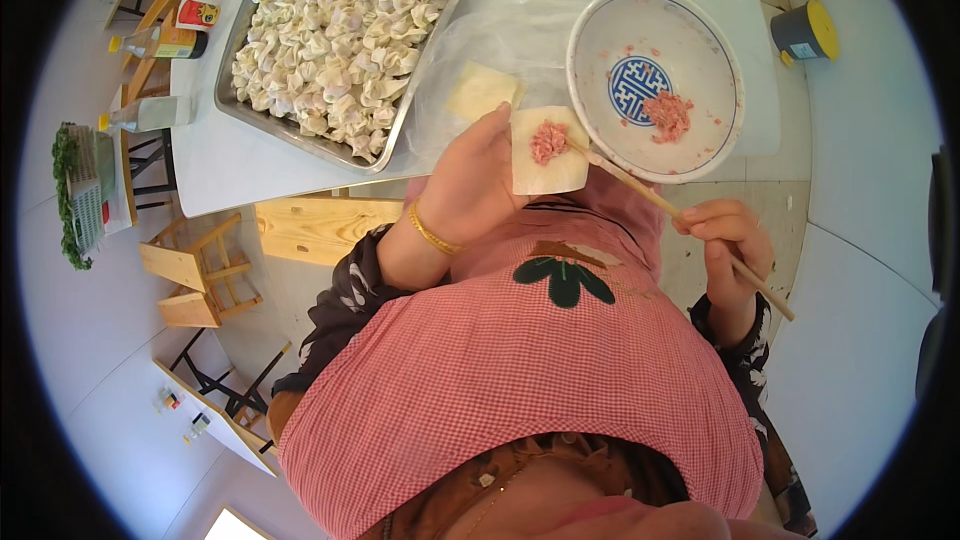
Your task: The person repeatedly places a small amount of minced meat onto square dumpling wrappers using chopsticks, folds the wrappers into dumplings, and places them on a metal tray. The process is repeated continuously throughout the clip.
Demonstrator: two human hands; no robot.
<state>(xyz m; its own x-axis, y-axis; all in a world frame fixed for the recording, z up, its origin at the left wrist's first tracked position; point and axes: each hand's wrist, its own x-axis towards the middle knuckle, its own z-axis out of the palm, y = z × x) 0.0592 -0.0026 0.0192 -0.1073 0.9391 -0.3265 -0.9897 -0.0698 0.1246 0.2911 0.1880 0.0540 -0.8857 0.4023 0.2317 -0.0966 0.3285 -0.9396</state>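
On the fingers of my left hand [472,180] lies a square dough wrapper [551,184], with a lump of raw minced meat [548,142] on its middle. My right hand [727,240] grips a thin wooden stick [637,187], perhaps chopsticks held together, whose tip touches the meat. Just beyond the wrapper stands a white bowl [592,30] with a blue pattern inside. A small heap of minced meat [667,118] and scattered bits remain in it. Behind my left fingers, more square wrappers [484,90] lie on clear plastic film [442,60].
A metal tray [386,154] piled with folded dumplings [337,52] fills the table's [217,172] left part. Two bottles [161,43] [154,114] and a red can [199,13] stand at the left edge. A wooden stool [199,277] is on the floor, and a dark bin [806,30] with yellow lid sits right.
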